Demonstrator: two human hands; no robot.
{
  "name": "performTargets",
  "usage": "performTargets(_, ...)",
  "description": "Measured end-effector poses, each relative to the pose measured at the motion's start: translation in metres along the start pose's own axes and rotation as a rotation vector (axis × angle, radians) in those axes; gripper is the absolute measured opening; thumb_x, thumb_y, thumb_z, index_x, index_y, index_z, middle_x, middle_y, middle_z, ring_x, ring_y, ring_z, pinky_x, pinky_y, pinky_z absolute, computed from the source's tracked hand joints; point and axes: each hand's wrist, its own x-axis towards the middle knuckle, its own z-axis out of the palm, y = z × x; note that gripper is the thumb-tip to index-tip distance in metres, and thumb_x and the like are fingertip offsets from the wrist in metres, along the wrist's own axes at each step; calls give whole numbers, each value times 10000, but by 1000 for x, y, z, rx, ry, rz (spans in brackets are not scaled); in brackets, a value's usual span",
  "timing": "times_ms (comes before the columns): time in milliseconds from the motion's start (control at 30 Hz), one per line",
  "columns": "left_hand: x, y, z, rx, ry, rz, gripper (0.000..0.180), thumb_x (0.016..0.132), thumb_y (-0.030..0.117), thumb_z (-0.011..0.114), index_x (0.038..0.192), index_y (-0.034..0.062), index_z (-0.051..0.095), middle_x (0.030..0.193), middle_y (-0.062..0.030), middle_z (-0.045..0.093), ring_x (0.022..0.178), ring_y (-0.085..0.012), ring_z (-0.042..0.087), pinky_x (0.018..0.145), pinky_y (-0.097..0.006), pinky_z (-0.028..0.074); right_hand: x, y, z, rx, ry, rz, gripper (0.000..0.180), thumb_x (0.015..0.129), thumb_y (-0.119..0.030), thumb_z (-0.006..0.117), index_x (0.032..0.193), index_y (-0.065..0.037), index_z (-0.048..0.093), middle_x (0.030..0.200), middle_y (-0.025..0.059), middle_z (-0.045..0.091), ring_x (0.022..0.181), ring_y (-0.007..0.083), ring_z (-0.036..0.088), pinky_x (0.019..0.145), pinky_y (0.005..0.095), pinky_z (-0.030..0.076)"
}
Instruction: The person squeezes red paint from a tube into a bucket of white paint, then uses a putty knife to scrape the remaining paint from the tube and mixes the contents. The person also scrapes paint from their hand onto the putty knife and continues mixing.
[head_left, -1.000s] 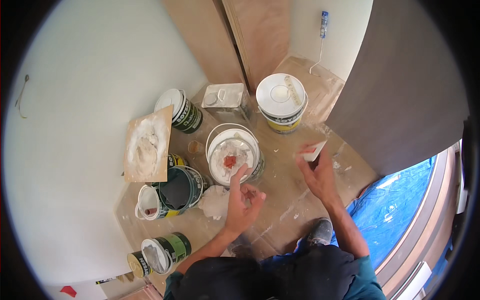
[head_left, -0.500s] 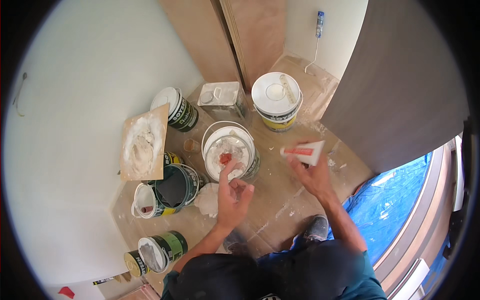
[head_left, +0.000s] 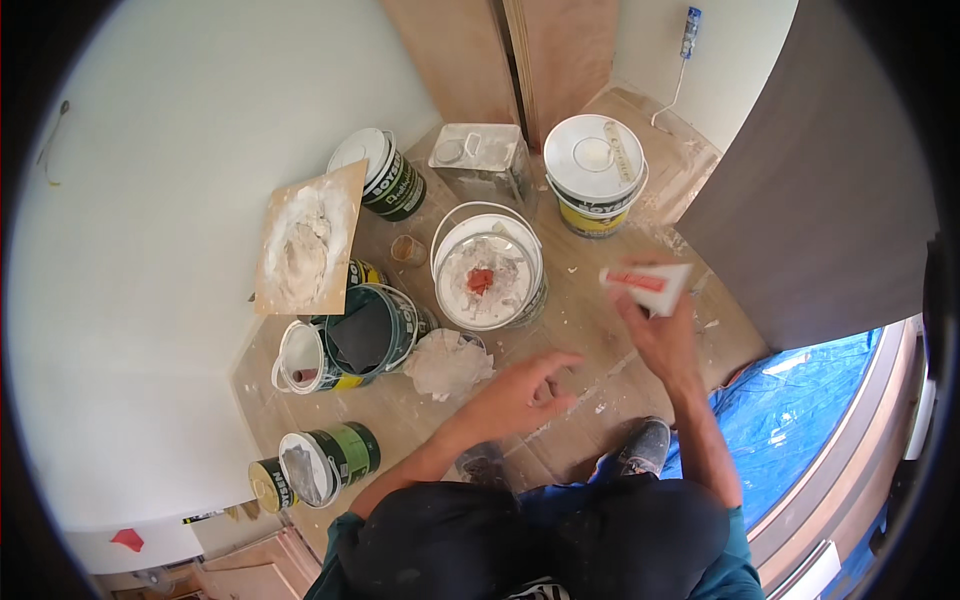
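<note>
Pale wall (head_left: 170,250) bounds the work area at left; wood panels (head_left: 450,80) stand at the far side, and a blue sheet (head_left: 790,400) lies at lower right. Tan floor (head_left: 590,300) carries whitish marks. Right hand (head_left: 660,325): fingers and thumb pinching a white tube (head_left: 648,284) with red print, held above the floor to the right of the central bucket (head_left: 490,222); the tube is slightly blurred. Left hand (head_left: 520,395): holding nothing visible, fingers loosely bent, thumb and forefinger apart, positioned nearer the body than the bucket. On the bucket's top sits a round, white-smeared disc (head_left: 460,262) bearing a red dab (head_left: 480,281) near its middle. Crumpled pale material (head_left: 448,365) lies just beside the bucket, toward the person. Further left, a tilted board (head_left: 350,190) bears whitish paste. Beyond the bucket stand a rectangular metal can (head_left: 475,165) and, to its right, a lidded white pail (head_left: 595,155).
</note>
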Motion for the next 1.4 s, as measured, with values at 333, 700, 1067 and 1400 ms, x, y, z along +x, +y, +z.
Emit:
performTargets(333, 12, 4, 13, 131, -173, -32, 685, 904, 266, 734, 1469, 46, 415, 1311, -134, 594, 958, -209, 646, 789, -351, 554, -50, 146, -3, -232, -69, 133, 262, 839, -162, 755, 1027, -34, 626, 835, 50, 675, 707, 155, 616, 676, 316, 513)
performTargets(700, 25, -11, 25, -184, 132, -53, 623, 955, 381, 695, 1361, -24, 452, 1154, -119, 617, 740, -163, 604, 668, -302, 511, -36, 3, -16, 511, -392, 294, 398, 853, -232, 811, 1118, -45, 581, 1048, 106, 720, 767, 113, 621, 636, 260, 502)
performTargets(1067, 22, -34, 40, -1010, 2, -460, 443, 1060, 431, 474, 1268, 58, 591, 1051, -6, 637, 724, -68, 522, 603, -229, 399, -16, -13, -43, 461, -361, 160, 505, 826, -112, 798, 1253, -41, 538, 1045, 120, 703, 995, 192, 668, 826, 302, 535)
performTargets(1400, 31, -35, 23, -905, 330, -301, 345, 1025, 291, 559, 1305, 90, 540, 1196, -7, 633, 762, -61, 518, 647, -224, 398, -44, 142, -32, -315, -97, -10, 416, 779, -120, 836, 1125, -55, 615, 940, 89, 661, 876, 204, 647, 768, 322, 529)
